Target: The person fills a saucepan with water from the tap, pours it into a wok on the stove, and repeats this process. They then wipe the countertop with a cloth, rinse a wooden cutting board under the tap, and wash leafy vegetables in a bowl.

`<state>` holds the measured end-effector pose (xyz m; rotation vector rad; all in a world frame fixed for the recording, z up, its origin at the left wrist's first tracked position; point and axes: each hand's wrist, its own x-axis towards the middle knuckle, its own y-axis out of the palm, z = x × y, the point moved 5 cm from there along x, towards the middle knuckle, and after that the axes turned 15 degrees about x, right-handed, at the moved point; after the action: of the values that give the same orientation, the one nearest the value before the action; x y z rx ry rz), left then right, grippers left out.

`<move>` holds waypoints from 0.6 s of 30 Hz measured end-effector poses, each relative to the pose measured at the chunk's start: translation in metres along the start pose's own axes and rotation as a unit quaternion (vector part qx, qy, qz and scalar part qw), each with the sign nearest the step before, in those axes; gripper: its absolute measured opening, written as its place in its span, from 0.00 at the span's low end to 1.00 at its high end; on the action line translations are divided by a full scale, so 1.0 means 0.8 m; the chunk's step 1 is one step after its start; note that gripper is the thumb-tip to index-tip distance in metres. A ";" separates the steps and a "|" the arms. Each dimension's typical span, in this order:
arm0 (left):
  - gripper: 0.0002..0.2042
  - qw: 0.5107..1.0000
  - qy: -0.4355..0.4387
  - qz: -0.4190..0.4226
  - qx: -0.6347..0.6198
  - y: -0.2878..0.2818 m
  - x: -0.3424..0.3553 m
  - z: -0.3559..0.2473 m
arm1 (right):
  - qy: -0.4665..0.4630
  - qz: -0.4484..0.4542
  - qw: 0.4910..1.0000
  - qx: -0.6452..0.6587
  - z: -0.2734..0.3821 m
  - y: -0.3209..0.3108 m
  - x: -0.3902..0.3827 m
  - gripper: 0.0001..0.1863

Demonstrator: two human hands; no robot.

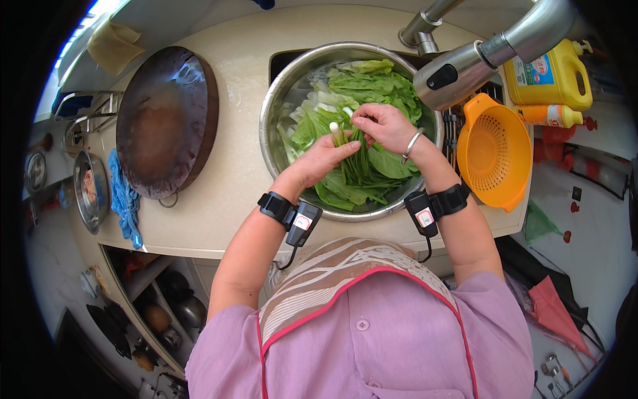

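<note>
A large steel basin (267, 136) sits at the sink, holding leafy green lettuce (379, 85) in water. Over its middle, my left hand (323, 157) is closed around a bunch of green onions (359, 167), their white ends pointing up and the green stalks trailing down over the leaves. My right hand (385, 128), a silver bangle at its wrist, pinches at the white end of one of the stalks, just right of the left hand. The fingertips partly hide what lies between them.
A round dark chopping board (166, 123) stands on the counter at left, beside a blue cloth (121, 199) and a steel bowl (91, 189). The faucet (458, 74) overhangs the basin's right rim. An orange colander (495, 153) and yellow jug (551, 76) are at right.
</note>
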<state>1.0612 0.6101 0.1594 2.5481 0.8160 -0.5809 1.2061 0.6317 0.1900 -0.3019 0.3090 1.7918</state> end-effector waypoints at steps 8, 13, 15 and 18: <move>0.19 0.999 -0.022 0.002 0.023 0.003 -0.005 -0.010 | -0.118 0.018 0.983 -0.139 0.020 0.020 -0.003 0.12; 0.21 0.999 -0.005 -0.012 -0.036 0.001 0.000 0.000 | -0.211 0.048 0.957 -0.193 0.032 0.029 -0.007 0.12; 0.21 0.999 0.002 0.006 -0.050 0.001 -0.002 -0.001 | -0.192 0.059 0.961 -0.190 0.033 0.029 -0.008 0.12; 0.21 0.996 -0.008 0.021 -0.082 0.000 -0.010 -0.002 | -0.169 0.074 0.967 -0.175 0.036 0.030 -0.008 0.13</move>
<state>1.0556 0.6074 0.1651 2.4015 0.7710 -0.4986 1.1834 0.6311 0.2203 -0.2179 -0.2359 2.0052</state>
